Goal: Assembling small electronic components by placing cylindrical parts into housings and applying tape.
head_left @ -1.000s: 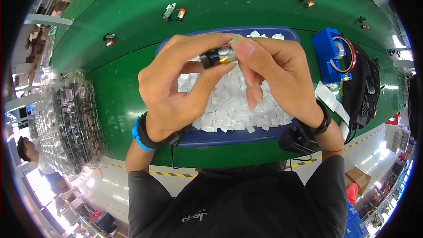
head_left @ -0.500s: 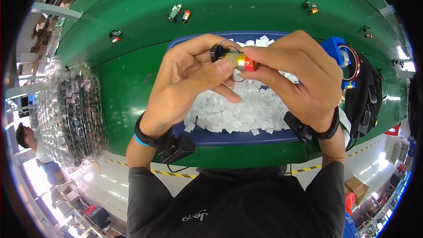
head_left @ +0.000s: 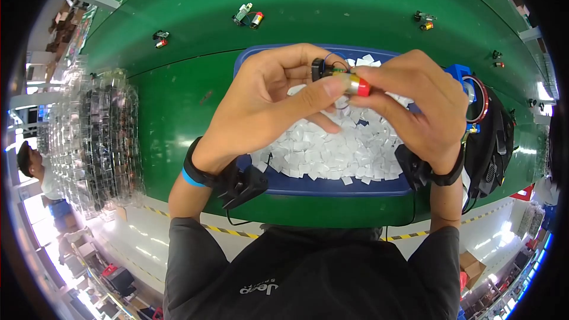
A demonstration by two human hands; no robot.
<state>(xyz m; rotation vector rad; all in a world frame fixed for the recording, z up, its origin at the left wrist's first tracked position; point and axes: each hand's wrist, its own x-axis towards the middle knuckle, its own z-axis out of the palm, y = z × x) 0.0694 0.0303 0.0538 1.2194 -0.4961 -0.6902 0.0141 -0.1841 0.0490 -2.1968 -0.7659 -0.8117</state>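
In front of me, my left hand pinches a small cylindrical battery with a gold-and-silver wrap and a red end. Thin dark wires and a small black round part sit beside the battery, close to the left fingers. My right hand closes its thumb and forefinger round the battery's red end. Both hands are above a blue tray heaped with small white square pieces. The fingers hide part of the battery.
Several battery-and-board assemblies lie along the green bench, one beyond the tray. A blue tape dispenser and a black bag are at right. Stacked clear plastic trays stand at left. A person is at far left.
Both hands and the battery have shifted slightly right in the picture. Bench things have also shifted right. The battery stays between the same fingers, its red end turned slightly toward me.
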